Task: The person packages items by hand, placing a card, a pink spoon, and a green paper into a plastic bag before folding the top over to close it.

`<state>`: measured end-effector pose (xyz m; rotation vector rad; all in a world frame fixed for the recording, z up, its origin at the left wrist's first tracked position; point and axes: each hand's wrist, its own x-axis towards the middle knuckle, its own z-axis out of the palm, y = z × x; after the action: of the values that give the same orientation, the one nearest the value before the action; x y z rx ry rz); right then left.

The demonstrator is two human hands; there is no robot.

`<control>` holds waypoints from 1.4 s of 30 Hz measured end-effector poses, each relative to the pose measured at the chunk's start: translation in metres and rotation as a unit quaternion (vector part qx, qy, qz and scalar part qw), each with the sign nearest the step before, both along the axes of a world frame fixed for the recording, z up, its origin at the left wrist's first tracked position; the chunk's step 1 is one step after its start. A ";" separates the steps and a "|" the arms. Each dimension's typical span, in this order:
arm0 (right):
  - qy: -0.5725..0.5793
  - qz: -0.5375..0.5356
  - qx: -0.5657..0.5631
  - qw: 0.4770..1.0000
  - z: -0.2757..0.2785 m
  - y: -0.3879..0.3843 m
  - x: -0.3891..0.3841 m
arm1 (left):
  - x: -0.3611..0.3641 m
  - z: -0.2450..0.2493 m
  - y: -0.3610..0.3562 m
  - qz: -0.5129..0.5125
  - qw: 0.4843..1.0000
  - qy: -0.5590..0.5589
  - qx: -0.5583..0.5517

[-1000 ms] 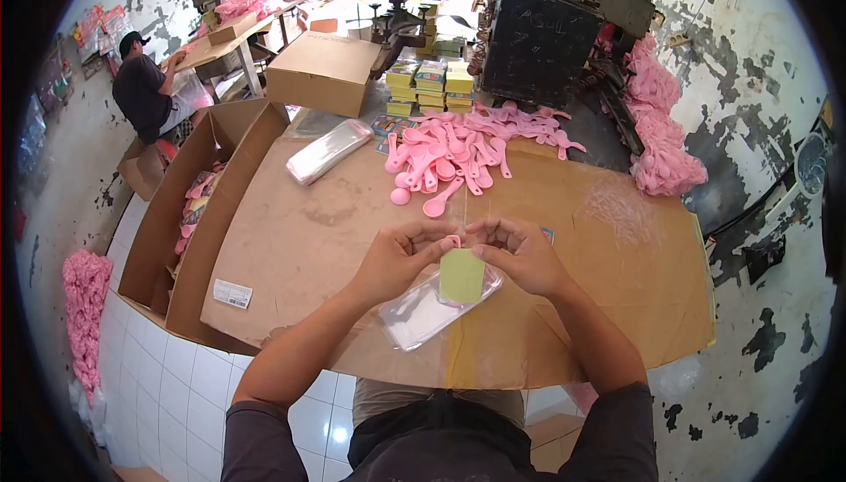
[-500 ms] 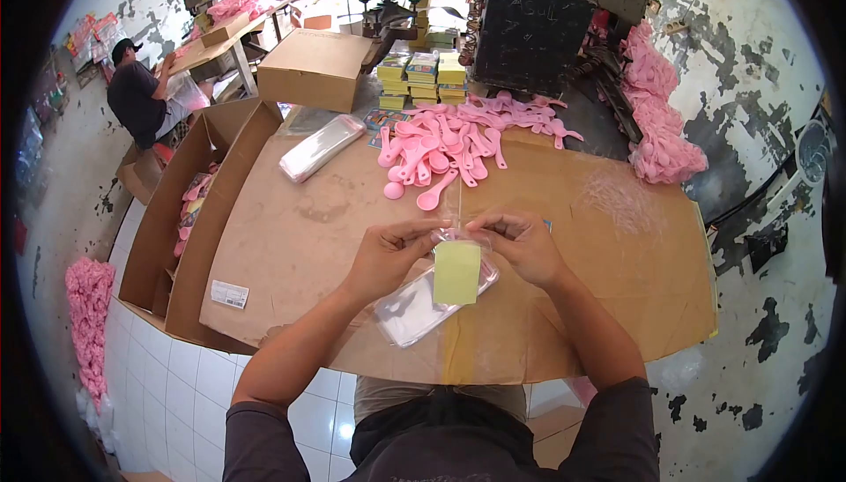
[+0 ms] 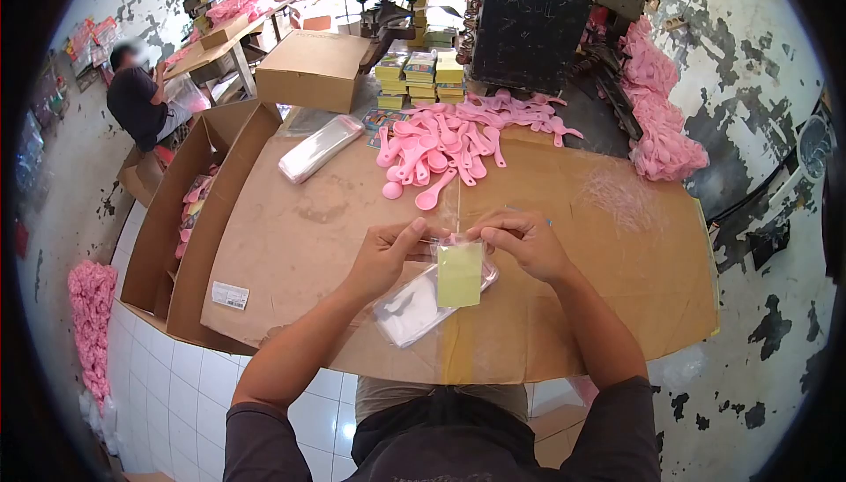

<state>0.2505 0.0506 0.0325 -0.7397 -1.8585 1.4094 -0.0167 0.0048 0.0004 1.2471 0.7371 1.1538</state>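
Both hands are raised over the front of the cardboard-topped table, holding a small clear plastic bag by its upper end. A pale yellow card (image 3: 460, 278) hangs upright in the bag. My left hand (image 3: 388, 255) pinches the bag's top left corner between thumb and fingers. At the top right corner, my right hand (image 3: 526, 244) is closed in a similar pinch. Something pinkish shows at the bag's top, too small to make out. Under the bag lies a stack of clear plastic bags (image 3: 407, 310). Beyond the hands is a heap of pink plastic spoons (image 3: 436, 143).
Another bundle of clear bags (image 3: 322, 149) lies left of the spoons. Stacks of cards (image 3: 421, 77) stand behind them, beside a black machine (image 3: 529, 28). Loose clear strips (image 3: 621, 200) lie at right. An open carton (image 3: 189, 218) borders the left; a person (image 3: 137, 99) sits beyond.
The bag with the yellow card has shifted slightly right and down. My left thumb has lifted and my right fingers have curled further over the bag's top.
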 end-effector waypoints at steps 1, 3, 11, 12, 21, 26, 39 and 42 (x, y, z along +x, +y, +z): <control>-0.016 -0.005 0.007 1.000 -0.002 0.001 0.000 | 0.001 0.002 0.000 0.003 1.000 0.019 0.000; 0.010 -0.006 -0.012 1.000 -0.006 0.000 -0.002 | 0.003 0.006 -0.002 0.008 0.998 0.056 0.000; 0.010 -0.012 -0.033 0.999 -0.010 0.000 -0.002 | 0.006 0.006 -0.001 -0.001 0.997 0.071 -0.018; 0.008 -0.013 -0.037 0.999 -0.009 0.000 -0.002 | 0.006 0.007 -0.001 -0.003 0.997 0.076 -0.019; 0.008 -0.016 -0.031 0.999 -0.011 -0.002 -0.006 | 0.009 0.001 -0.001 0.020 0.997 0.070 -0.006; 0.000 0.022 -0.060 0.998 -0.007 -0.011 -0.012 | 0.007 0.004 -0.002 0.034 0.998 0.057 0.003; 0.055 -0.053 -0.022 0.997 -0.009 -0.005 -0.010 | 0.015 0.005 -0.007 0.087 0.987 0.132 0.019; 0.056 -0.057 -0.010 0.997 -0.014 -0.004 -0.011 | 0.016 0.005 -0.008 0.103 0.989 0.108 0.020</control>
<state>0.2396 0.0463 0.0190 -0.7478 -1.6926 1.3706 -0.0012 -0.0034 0.0050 1.3680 1.0297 1.2166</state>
